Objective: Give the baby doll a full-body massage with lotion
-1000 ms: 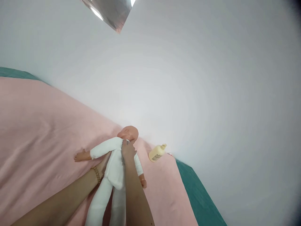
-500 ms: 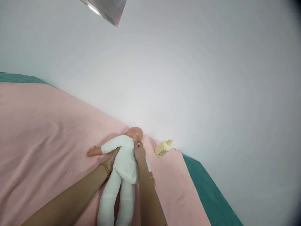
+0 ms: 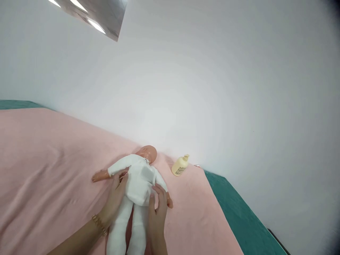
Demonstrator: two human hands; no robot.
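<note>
A baby doll (image 3: 140, 177) in white clothes lies on its back on the pink sheet (image 3: 74, 152), head toward the wall and arms spread. At its chest or waist on one side is my left hand (image 3: 117, 193), with thumb and fingers apart, touching the white top just below the doll's arm. A beaded bracelet (image 3: 98, 225) circles that wrist. On the doll's other side my right hand (image 3: 158, 203) rests its loosely bent, spread fingers against the top's edge, near the doll's small hand (image 3: 169, 200). Neither hand visibly pinches the cloth.
A pale yellow pump bottle (image 3: 180, 165) stands on the sheet to the right of the doll, close to the white wall (image 3: 199, 88). Green fabric (image 3: 236, 205) shows past the sheet's right edge. A shiny panel (image 3: 106, 17) hangs at the upper left.
My right hand has come away from the doll's neckline and moved down to its waist side. My left hand has drawn back from under the doll's side. The view has shifted slightly.
</note>
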